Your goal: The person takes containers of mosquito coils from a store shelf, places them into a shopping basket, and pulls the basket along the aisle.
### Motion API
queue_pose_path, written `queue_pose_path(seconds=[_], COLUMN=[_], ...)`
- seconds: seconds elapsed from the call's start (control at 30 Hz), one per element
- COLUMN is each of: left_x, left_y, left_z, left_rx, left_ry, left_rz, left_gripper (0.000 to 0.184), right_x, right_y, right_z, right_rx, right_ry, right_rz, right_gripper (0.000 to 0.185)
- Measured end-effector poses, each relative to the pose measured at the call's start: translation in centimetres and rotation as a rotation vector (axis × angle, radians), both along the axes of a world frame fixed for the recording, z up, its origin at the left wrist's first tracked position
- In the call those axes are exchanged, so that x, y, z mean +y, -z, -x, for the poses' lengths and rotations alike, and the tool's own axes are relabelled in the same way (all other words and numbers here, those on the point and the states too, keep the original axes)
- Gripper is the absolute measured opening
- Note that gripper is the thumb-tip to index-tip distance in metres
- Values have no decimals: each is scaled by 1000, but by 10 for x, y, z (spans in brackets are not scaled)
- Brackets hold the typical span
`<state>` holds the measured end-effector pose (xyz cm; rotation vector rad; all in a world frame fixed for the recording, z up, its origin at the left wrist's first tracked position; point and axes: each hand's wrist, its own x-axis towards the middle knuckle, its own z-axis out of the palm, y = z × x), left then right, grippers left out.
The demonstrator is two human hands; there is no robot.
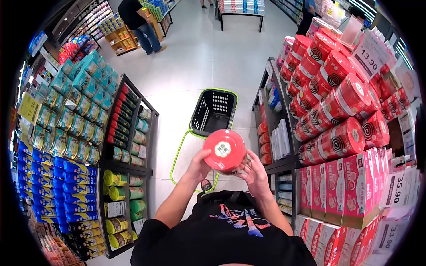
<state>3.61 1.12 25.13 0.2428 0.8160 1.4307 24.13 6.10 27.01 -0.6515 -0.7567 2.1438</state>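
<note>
Both of my hands hold a red canister of mosquito coils [225, 151] in front of my chest, its round lid with a pale label facing up at me. My left hand [199, 165] wraps its left side, with the thumb at the lid's edge. The fingers of my right hand [254, 172] press against its lower right side. Just beyond the canister, a black shopping basket [214, 111] with a green rim sits on the floor. A long green pull handle [176, 155] runs from the basket back toward me.
On the right, a shelf stacks similar red coil canisters [330, 104] above pink boxes [339, 188]. Teal-lidded cans [77, 115] and blue packs [66, 186] fill the left shelf. Farther up the aisle stand a person in jeans [142, 26] and a display table [242, 14].
</note>
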Motion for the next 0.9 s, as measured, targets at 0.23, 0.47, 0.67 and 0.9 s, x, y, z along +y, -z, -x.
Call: queue_pose_path(seconds=[0.23,0.47,0.67,0.9], left_x=[15,18,21,30], left_y=[-33,-40,-49,-37], left_z=[24,51,51,21], left_rx=[-32,-80,-162,169], left_ry=[-86,-13,86,93], left_rz=[-146,-205,-247,-276], left_gripper=[55,55,51,59], right_x=[3,3,6,11], right_y=[14,16,3,-8], right_z=[-6,-10,-7,8], right_rx=[-55,-53,-99,-228], right_ry=[-77,-92,-43,139], right_rz=[8,-19,-101,-469], right_gripper=[53,45,54,74])
